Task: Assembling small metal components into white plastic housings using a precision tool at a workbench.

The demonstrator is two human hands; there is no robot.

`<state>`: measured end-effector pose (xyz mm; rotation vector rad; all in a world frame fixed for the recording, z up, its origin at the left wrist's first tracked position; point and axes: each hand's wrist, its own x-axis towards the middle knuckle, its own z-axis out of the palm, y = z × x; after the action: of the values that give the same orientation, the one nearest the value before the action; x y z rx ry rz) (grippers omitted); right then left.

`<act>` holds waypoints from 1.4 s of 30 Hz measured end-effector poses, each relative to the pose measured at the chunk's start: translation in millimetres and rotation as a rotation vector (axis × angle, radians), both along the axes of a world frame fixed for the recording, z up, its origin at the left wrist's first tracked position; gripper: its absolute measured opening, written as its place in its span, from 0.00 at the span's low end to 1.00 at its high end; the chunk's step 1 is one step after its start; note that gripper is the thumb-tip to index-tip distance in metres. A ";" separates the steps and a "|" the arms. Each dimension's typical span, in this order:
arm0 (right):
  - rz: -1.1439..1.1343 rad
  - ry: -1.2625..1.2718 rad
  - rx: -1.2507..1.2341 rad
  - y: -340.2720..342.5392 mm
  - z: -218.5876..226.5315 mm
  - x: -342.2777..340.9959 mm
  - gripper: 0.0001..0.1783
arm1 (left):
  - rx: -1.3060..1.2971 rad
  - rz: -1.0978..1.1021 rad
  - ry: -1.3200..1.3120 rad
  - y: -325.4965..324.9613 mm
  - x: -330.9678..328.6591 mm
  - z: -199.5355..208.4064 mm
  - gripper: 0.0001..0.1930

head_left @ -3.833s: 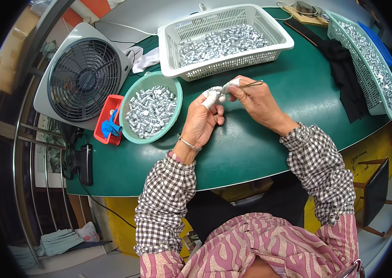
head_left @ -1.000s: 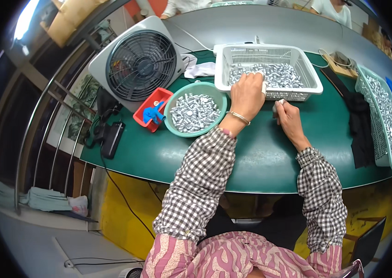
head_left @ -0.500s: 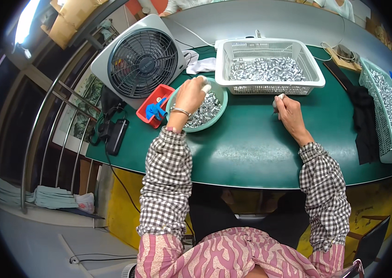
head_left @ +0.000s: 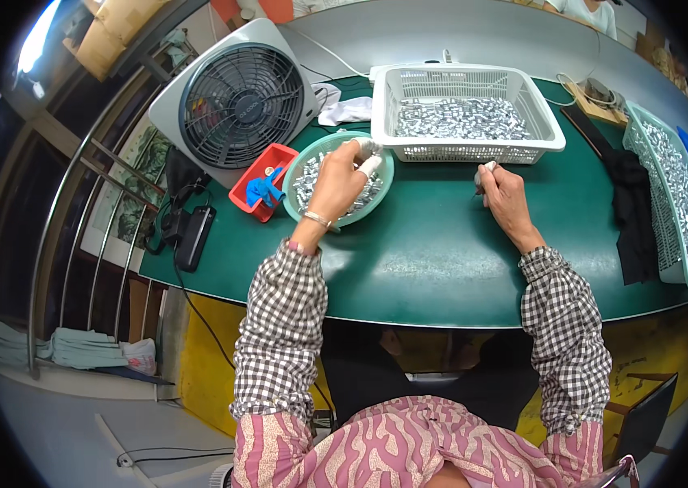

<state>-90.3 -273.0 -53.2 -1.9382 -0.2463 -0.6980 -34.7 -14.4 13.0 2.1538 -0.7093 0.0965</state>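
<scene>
My left hand (head_left: 337, 185) hangs over the right side of a light green bowl (head_left: 386, 180) of small silver metal parts (head_left: 305, 180). White covers wrap its thumb and fingertip, which are bent close together; whatever is between them is too small to make out. My right hand (head_left: 508, 197) is closed above the green table, just in front of a white basket (head_left: 468, 153). Its white-covered fingertips are pressed together, with a small greyish bit at them that I cannot identify. More silver parts (head_left: 462, 119) lie in the white basket.
A red tray (head_left: 256, 207) with a blue crumpled piece (head_left: 263, 191) stands left of the bowl, before a box fan (head_left: 242, 106). At the right are a dark cloth (head_left: 630, 211) and a green basket (head_left: 669, 244) of metal parts. A black adapter (head_left: 196, 237) lies at the left edge.
My left hand has shifted toward the bowl's right side, its fingertips moving right. My right hand stays closed in nearly the same spot. The whole view has shifted slightly.
</scene>
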 end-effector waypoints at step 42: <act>0.151 -0.250 -0.227 13.3 19.4 -40.3 0.07 | -1.047 -0.385 1.254 -69.4 -41.1 -63.9 0.16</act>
<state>-130.6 -259.7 -33.8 -2.0176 -0.6443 -0.8405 -75.8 -83.8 -50.9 0.7428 -0.1760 -0.8289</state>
